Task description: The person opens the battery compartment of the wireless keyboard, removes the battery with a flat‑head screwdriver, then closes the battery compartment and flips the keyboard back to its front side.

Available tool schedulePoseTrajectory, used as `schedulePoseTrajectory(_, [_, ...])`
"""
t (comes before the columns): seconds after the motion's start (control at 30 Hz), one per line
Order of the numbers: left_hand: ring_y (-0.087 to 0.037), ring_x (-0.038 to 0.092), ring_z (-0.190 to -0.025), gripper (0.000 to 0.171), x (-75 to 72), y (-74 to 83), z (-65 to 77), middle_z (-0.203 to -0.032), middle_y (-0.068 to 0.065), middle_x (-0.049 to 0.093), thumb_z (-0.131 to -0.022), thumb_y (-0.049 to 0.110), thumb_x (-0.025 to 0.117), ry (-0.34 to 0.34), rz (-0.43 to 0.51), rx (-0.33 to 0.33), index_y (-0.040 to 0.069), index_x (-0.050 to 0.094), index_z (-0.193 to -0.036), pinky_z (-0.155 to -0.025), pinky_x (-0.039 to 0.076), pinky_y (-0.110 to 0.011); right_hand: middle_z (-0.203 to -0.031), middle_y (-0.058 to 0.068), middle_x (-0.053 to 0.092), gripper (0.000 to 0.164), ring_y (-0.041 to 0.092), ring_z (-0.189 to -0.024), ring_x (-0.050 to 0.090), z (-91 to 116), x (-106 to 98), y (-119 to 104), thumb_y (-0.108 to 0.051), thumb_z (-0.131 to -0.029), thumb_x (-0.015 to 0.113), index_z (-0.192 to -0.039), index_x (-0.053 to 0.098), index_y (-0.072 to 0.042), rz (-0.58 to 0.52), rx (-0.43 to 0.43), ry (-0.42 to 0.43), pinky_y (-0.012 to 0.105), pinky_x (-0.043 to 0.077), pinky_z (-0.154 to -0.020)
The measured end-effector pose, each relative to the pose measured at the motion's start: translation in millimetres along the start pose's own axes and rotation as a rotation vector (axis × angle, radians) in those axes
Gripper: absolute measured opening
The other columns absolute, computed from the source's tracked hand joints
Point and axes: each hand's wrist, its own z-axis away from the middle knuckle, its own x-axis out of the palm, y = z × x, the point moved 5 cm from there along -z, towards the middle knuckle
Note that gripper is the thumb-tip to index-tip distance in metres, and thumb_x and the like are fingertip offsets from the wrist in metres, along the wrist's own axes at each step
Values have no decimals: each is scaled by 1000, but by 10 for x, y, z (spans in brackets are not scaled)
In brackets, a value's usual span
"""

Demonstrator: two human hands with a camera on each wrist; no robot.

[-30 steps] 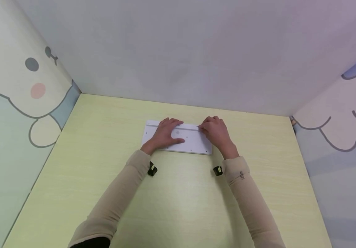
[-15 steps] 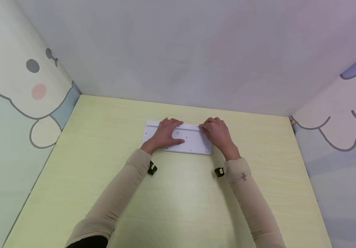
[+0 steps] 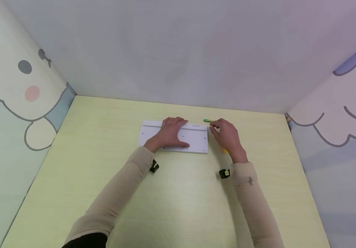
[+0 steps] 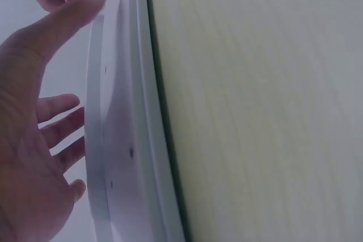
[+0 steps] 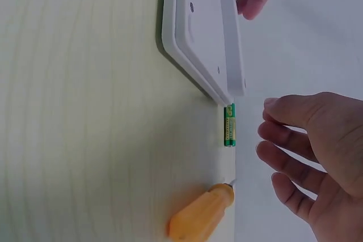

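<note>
A white keyboard (image 3: 196,141) lies underside up, with small screw holes and a raised strip along its back. Across it my left hand (image 3: 168,134) grips the strip: fingers over the back edge, thumb (image 4: 85,9) over the underside. Just past the keyboard's right end, my right hand (image 3: 226,136) hovers with loosely bent fingers. The right wrist view shows nothing between its thumb and fingers (image 5: 295,165). A green battery (image 5: 229,126) lies near the keyboard's back right corner. Below the right hand lies a screwdriver with an orange handle (image 5: 201,216), mostly hidden in the head view.
The pale wooden table (image 3: 178,199) ends against a grey wall (image 3: 178,51) at the back. Printed walls (image 3: 20,113) flank it on both sides. Black wrist cameras (image 3: 224,173) stick out inward from the sleeves.
My right hand has drawn away from the keyboard's strip to the right, uncovering the battery and part of the orange handle. My left hand has slid a little to the right along the keyboard.
</note>
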Motion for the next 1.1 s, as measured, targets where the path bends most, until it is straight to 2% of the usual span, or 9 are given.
schedulePoseTrajectory(0.27, [-31, 29, -153, 112, 117, 262, -140, -161, -6, 37, -71, 68, 82, -48, -36, 49, 15, 36, -158, -129, 18, -56, -105, 14, 69, 24, 32, -96, 68, 175, -44, 236, -23, -100, 64, -111, 73, -2, -91, 103, 39, 48, 58, -81])
schedulePoseTrajectory(0.43, [-31, 29, -153, 114, 183, 369, -194, -161, -8, 36, -70, 69, 82, -50, -67, 70, 14, 35, -158, -129, 20, -57, -104, 16, 68, 26, 32, -95, 65, 264, -26, 341, -23, -99, 64, -111, 72, -1, -108, 158, 50, 47, 56, -83])
schedulePoseTrajectory(0.67, [-29, 29, -153, 118, 223, 444, -249, -161, -9, 36, -69, 70, 82, -60, -121, 80, 13, 32, -159, -129, 20, -55, -102, 19, 68, 27, 33, -91, 66, 348, 17, 433, -20, -97, 66, -111, 71, 2, -121, 206, 60, 47, 56, -79])
schedulePoseTrajectory(0.9, [-29, 27, -155, 128, 241, 506, -282, -164, -9, 33, -65, 76, 81, -111, -178, 70, 11, 27, -161, -130, 18, -53, -102, 20, 71, 28, 33, -91, 68, 384, 81, 442, -19, -97, 66, -114, 71, 3, -133, 234, 48, 46, 58, -79])
schedulePoseTrajectory(1.1, [-28, 27, -155, 136, 262, 509, -284, -165, -11, 31, -62, 78, 81, -124, -198, 62, 9, 22, -163, -130, 19, -51, -101, 20, 73, 28, 31, -89, 69, 373, 110, 416, -20, -97, 68, -113, 72, 2, -158, 256, 62, 44, 59, -78])
